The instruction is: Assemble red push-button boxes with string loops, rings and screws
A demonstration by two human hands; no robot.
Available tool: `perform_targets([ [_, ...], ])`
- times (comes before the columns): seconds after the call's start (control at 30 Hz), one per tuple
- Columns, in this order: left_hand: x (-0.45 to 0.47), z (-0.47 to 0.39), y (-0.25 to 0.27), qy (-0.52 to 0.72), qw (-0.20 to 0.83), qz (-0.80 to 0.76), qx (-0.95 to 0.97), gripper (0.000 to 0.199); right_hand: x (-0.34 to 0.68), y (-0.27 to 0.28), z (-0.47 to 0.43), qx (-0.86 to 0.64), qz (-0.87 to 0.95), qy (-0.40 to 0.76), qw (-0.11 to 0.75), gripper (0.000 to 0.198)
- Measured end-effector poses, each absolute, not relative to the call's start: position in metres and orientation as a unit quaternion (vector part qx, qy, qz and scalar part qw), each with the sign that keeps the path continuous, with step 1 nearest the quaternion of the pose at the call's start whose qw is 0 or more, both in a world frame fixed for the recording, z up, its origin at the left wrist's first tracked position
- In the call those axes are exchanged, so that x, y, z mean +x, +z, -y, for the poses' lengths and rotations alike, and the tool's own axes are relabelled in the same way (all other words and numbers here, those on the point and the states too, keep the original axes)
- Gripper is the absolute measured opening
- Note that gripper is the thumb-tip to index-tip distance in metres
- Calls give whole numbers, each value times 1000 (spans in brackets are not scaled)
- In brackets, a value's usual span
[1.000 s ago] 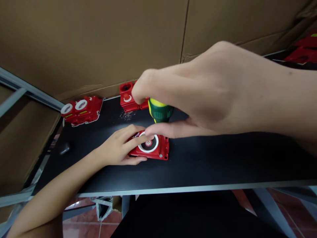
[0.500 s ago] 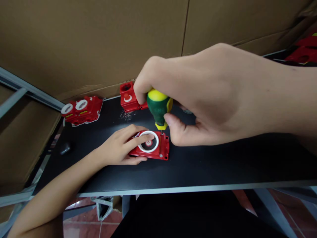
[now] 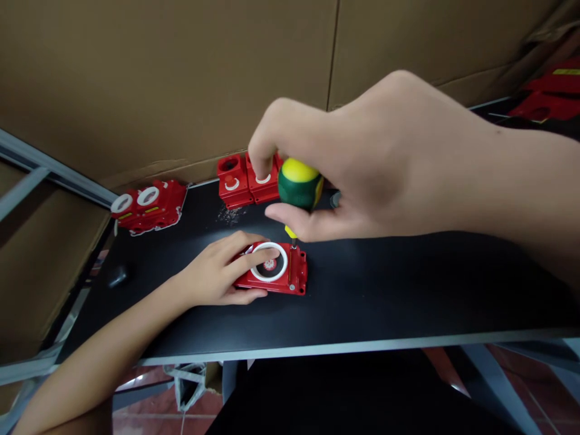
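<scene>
In the head view, my right hand (image 3: 357, 169) is curled around the green-and-yellow handle of a screwdriver (image 3: 299, 184). Its shaft points down, with the tip at a screw in the upper right corner of a red housing (image 3: 295, 275). That housing lies flat on the black worktop and carries a white ring (image 3: 286, 261) around a dark round centre. My left hand (image 3: 220, 272) grips the housing from the left, thumb along its near side and one finger across the ring. A second screw (image 3: 292, 287) shows near the housing's lower right corner.
Two joined red units with white rings (image 3: 156, 208) stand at the back left. Red boxes (image 3: 235, 187) sit along the cardboard wall (image 3: 181, 78), with debris (image 3: 231, 214) before them. A small black object (image 3: 118, 276) lies left, more red parts (image 3: 548, 96) far right.
My right hand has turned on the screwdriver handle, the thumb sliding left across its front. My left hand and the red housing stay in place; the view has shifted slightly.
</scene>
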State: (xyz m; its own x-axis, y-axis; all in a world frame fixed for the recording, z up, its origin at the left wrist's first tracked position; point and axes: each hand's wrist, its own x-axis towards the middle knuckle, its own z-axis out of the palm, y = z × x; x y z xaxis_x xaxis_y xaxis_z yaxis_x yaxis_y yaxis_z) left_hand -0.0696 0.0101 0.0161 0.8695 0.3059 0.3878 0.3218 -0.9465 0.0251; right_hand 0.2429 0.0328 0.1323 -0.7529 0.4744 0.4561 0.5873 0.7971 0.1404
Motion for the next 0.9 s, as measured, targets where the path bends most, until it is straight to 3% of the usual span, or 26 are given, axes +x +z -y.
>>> perform_targets([
  [0.2, -70, -10, 16, -209, 9, 157, -965, 61, 256, 135, -36, -203, 947, -8, 249, 47],
  [0.33, -72, -10, 13, -210, -2, 162, -964, 70, 258, 135, -35, -185, 955, -8, 230, 33],
  [0.47, -73, -11, 13, -202, 13, 163, -966, 60, 249, 134, -32, -275, 938, -4, 211, 45],
  [0.57, -72, -11, 14, -188, 19, 166, -968, 54, 247, 134, -32, -295, 929, 4, 223, 40],
  [0.77, -70, -10, 17, -204, 18, 161, -965, 56, 254, 133, -32, -244, 937, 39, 247, 38],
  [0.9, -70, -10, 15, -205, 15, 160, -966, 57, 256, 133, -31, -210, 943, 42, 256, 26],
])
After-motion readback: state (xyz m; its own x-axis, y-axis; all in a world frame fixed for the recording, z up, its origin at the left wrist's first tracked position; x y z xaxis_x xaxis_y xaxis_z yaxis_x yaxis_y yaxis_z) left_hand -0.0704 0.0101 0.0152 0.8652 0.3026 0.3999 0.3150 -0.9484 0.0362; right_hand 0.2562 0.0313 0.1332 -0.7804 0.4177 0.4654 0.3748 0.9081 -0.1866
